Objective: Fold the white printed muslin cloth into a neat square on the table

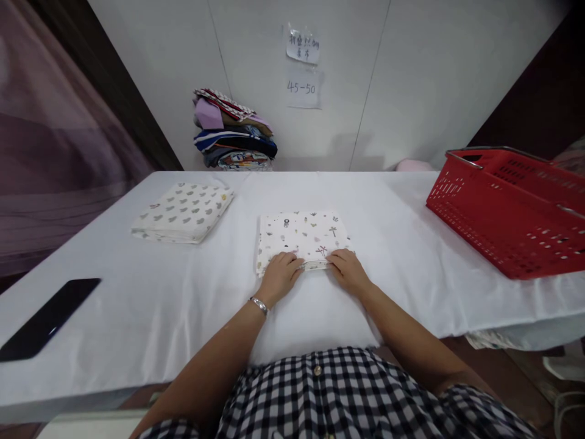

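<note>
A big table with a white cloth (159,305) fills the view. A red plastic basket (512,210) sits on its right side. A pile of folded clothes (233,131) leans by the wall. A folded white cloth with grey shapes (183,213) lies to the left. In the middle lies a folded white cloth with little pictures (301,235). The left hand (280,275) and right hand (350,271) rest on its near edge, fingers curled down and pinching that edge. A flat black phone (48,317) lies far left.
</note>
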`<action>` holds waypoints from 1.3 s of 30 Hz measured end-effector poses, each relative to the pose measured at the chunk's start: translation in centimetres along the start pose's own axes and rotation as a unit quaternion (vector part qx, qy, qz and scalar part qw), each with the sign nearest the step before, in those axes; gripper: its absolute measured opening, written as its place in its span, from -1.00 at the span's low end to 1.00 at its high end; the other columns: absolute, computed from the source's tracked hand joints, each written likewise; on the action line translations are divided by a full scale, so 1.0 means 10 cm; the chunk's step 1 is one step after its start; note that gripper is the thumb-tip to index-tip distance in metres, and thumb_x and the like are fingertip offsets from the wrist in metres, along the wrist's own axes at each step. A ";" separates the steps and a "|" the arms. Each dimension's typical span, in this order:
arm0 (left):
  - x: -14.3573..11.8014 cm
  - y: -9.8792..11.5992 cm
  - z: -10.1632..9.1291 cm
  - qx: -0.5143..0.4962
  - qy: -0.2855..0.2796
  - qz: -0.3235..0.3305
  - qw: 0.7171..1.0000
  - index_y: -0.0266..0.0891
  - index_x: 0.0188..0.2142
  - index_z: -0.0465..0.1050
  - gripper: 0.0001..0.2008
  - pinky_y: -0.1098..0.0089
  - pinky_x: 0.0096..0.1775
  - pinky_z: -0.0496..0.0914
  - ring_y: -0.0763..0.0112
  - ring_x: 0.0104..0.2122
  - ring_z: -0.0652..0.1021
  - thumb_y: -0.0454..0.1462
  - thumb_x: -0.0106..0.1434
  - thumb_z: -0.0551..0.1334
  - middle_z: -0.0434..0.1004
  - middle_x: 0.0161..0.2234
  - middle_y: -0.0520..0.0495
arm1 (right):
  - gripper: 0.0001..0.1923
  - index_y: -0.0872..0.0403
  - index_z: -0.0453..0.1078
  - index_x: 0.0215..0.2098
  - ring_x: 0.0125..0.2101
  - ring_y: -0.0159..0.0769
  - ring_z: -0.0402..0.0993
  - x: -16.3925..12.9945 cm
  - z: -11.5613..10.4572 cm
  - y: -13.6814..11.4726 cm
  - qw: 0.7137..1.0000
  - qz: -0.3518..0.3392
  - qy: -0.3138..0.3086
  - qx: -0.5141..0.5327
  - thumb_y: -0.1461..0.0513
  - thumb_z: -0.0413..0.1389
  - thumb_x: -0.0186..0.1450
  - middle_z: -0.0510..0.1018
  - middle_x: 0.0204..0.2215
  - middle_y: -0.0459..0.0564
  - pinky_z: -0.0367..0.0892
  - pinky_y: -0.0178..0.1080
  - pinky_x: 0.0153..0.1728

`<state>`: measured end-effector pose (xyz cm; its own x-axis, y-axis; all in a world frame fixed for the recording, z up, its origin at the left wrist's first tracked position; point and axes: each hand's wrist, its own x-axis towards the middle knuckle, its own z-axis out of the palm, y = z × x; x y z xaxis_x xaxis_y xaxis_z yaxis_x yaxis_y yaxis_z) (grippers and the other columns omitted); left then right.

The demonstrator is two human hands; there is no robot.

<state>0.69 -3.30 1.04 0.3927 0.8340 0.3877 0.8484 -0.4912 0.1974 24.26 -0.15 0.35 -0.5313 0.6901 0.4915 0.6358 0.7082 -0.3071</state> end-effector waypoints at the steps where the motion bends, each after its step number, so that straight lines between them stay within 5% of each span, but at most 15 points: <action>1: 0.00 0.00 0.00 0.002 -0.002 -0.001 1.000 -0.17 -0.14 0.42 -0.80 0.23 -0.18 0.29 0.25 -0.19 0.38 -0.25 0.27 0.10 0.43 -0.22 -0.10 | -0.78 0.07 0.38 -0.12 -0.19 -0.18 0.32 0.01 0.00 -0.03 1.000 -0.001 0.001 -0.001 0.28 -0.03 0.31 0.46 -0.20 0.08 0.24 -0.10 -0.15; 11: -0.03 0.00 -0.03 -0.005 0.011 -0.003 1.000 -0.16 -0.16 0.43 -0.80 0.23 -0.19 0.28 0.27 -0.19 0.39 -0.26 0.29 0.08 0.44 -0.23 -0.10 | -0.63 0.05 0.27 0.06 -0.05 -0.18 0.31 0.01 0.09 -0.12 0.997 -0.061 -0.037 0.010 0.36 -0.07 0.29 0.44 -0.07 0.10 0.25 -0.07 -0.06; 22: -0.43 -0.22 -0.33 -0.019 0.045 -0.128 0.991 -0.17 -0.28 0.46 -0.80 0.23 -0.17 0.29 0.31 -0.24 0.42 -0.24 0.29 0.07 0.47 -0.30 -0.08 | -0.62 0.00 0.27 0.08 -0.05 -0.14 0.35 -0.05 0.08 -0.07 0.997 -0.061 -0.018 0.044 0.32 -0.10 0.32 0.45 -0.06 0.09 0.30 0.02 -0.05; 31: -0.58 -0.44 -0.31 -0.217 0.187 -0.367 0.885 -0.22 -0.36 0.43 -0.85 0.42 -0.35 0.35 0.46 -0.41 0.45 -0.20 0.20 0.15 0.47 -0.39 0.01 | -0.65 0.00 0.29 0.06 -0.05 -0.15 0.34 -0.05 0.09 -0.04 0.997 -0.059 -0.016 0.039 0.29 -0.10 0.34 0.45 -0.05 0.08 0.30 0.01 -0.04; 34: -0.58 -0.45 -0.28 -0.224 0.177 -0.345 0.894 -0.21 -0.29 0.44 -0.84 0.42 -0.35 0.36 0.47 -0.40 0.45 -0.22 0.19 0.14 0.46 -0.36 0.02 | -0.65 -0.01 0.30 0.06 -0.06 -0.15 0.35 -0.05 0.10 -0.04 0.997 -0.060 -0.014 0.041 0.29 -0.10 0.34 0.45 -0.05 0.07 0.30 0.01 -0.05; 39: -0.58 -0.42 -0.33 -0.147 0.131 -0.224 0.954 -0.16 -0.13 0.42 -0.72 0.37 -0.17 0.38 0.41 -0.19 0.44 -0.37 0.21 0.06 0.42 -0.19 -0.04 | -0.64 -0.01 0.28 0.07 -0.06 -0.14 0.35 -0.06 0.12 -0.02 0.997 -0.058 -0.010 0.044 0.28 -0.09 0.33 0.44 -0.05 0.08 0.30 0.01 -0.05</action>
<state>-6.32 -6.85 0.91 -0.1213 0.9045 0.4088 0.7588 -0.1810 0.6256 23.80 -0.56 -0.83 -0.6099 0.6055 0.5112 0.5191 0.7927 -0.3196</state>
